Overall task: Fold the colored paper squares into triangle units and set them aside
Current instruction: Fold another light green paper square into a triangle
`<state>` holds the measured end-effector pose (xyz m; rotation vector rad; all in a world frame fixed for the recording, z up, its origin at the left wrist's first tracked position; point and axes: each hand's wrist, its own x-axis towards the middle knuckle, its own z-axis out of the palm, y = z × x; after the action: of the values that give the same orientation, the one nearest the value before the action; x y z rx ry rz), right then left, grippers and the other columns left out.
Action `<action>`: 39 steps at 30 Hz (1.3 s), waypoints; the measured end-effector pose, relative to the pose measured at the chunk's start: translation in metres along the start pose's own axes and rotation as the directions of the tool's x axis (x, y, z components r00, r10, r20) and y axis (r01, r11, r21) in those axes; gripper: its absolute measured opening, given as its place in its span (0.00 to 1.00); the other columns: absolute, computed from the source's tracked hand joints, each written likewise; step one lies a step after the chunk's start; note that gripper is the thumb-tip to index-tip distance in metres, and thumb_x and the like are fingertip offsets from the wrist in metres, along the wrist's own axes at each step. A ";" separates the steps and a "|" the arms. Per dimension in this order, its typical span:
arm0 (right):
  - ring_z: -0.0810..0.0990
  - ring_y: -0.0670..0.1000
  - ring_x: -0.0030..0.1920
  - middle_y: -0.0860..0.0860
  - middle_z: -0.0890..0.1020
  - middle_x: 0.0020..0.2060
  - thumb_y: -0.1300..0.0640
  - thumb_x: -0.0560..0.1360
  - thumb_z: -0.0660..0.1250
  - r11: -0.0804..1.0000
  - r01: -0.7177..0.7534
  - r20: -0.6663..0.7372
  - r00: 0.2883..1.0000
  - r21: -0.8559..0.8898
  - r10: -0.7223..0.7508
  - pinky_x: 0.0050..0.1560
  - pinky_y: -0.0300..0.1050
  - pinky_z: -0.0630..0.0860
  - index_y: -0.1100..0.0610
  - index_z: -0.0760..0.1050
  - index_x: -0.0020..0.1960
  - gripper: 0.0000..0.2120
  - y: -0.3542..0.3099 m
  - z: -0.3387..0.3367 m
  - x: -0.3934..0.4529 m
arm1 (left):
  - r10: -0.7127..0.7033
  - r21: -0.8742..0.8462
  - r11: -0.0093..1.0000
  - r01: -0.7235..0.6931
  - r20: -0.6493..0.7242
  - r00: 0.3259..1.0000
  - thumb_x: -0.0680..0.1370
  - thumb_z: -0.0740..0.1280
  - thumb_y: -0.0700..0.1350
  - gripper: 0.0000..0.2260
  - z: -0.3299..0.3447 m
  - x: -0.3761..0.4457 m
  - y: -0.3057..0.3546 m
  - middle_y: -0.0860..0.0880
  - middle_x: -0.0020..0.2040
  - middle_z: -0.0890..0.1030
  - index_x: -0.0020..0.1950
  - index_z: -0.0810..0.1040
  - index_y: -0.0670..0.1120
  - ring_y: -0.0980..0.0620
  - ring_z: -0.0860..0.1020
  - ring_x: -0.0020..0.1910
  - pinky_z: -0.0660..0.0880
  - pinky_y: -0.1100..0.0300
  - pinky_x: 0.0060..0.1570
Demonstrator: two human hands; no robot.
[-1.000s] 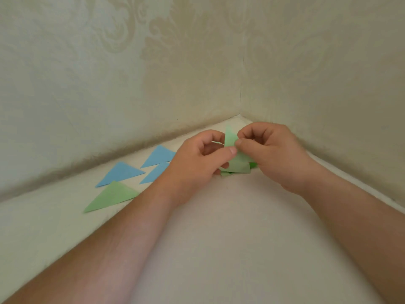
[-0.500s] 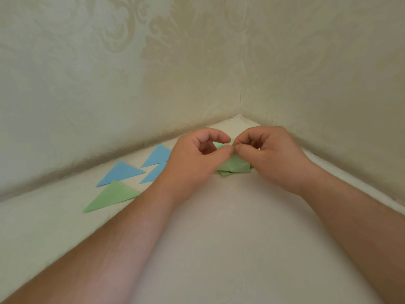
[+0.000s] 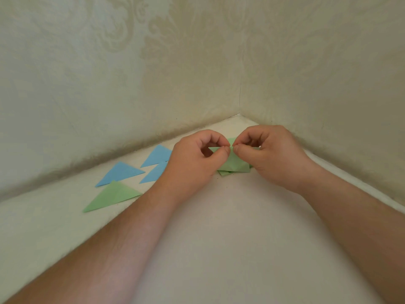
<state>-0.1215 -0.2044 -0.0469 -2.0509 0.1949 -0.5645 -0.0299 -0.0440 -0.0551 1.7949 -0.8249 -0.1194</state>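
left hand and right hand working in the far corner of a white surface, thumbs nearly meeting. green paper piece pinched at its raised top fold: left thumb and forefinger closed on the left part of the fold, right thumb and forefinger closed on the right part, remaining fingers curled in. lower body of the piece hanging down towards the surface between the two hands; contact with the surface cannot be told. more green paper lying flat just beneath it, front edge showing.

set aside on the left, well clear of the hands: green triangle nearest the viewer, flat, its tip just overlapping the blue triangle behind it. second blue triangle close to the left wall. third blue triangle partly hidden by the left wrist.

boundaries: left wall and right wall meeting just behind the hands; right hand close to the right wall's base edge. tight room at the corner; broad bare surface open towards the viewer between the forearms and to the near left.
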 end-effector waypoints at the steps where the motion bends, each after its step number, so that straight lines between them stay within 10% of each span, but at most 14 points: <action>1: 0.74 0.43 0.33 0.46 0.83 0.35 0.59 0.76 0.72 1.000 0.004 0.008 1.000 -0.009 -0.004 0.33 0.35 0.70 0.53 0.82 0.39 0.08 0.000 0.000 0.000 | 0.001 -0.010 1.000 -0.001 -0.002 1.000 0.78 0.73 0.44 0.05 0.000 -0.001 0.001 0.56 0.40 0.83 0.45 0.83 0.54 0.58 0.70 0.28 0.68 0.66 0.31; 21: 0.76 0.57 0.34 0.56 0.84 0.39 0.53 0.76 0.73 0.999 -0.032 0.003 0.999 0.014 0.032 0.36 0.49 0.74 0.47 0.84 0.40 0.06 0.000 -0.002 0.000 | 0.047 0.085 0.995 -0.046 -0.009 0.999 0.78 0.74 0.46 0.06 -0.004 -0.001 0.002 0.59 0.40 0.84 0.42 0.85 0.56 0.63 0.71 0.27 0.68 0.67 0.33; 31: 0.73 0.48 0.32 0.60 0.83 0.39 0.51 0.76 0.75 0.999 -0.044 0.076 0.996 -0.004 0.044 0.34 0.45 0.70 0.45 0.85 0.41 0.05 0.002 -0.007 0.002 | 0.001 0.107 0.994 0.002 -0.024 1.000 0.77 0.73 0.45 0.06 -0.006 -0.001 0.004 0.60 0.37 0.82 0.40 0.84 0.54 0.63 0.70 0.24 0.65 0.69 0.30; 39: 0.68 0.50 0.31 0.66 0.78 0.37 0.53 0.75 0.76 0.998 -0.051 0.100 0.994 0.040 0.046 0.33 0.45 0.65 0.54 0.82 0.39 0.08 0.003 -0.008 0.003 | 0.011 0.128 0.992 -0.009 -0.018 1.000 0.75 0.72 0.44 0.06 -0.008 -0.001 0.005 0.56 0.38 0.83 0.39 0.83 0.54 0.56 0.80 0.39 0.74 0.64 0.38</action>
<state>-0.1226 -0.2126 -0.0449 -2.0221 0.1723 -0.4325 -0.0297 -0.0375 -0.0476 1.9090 -0.8441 -0.0438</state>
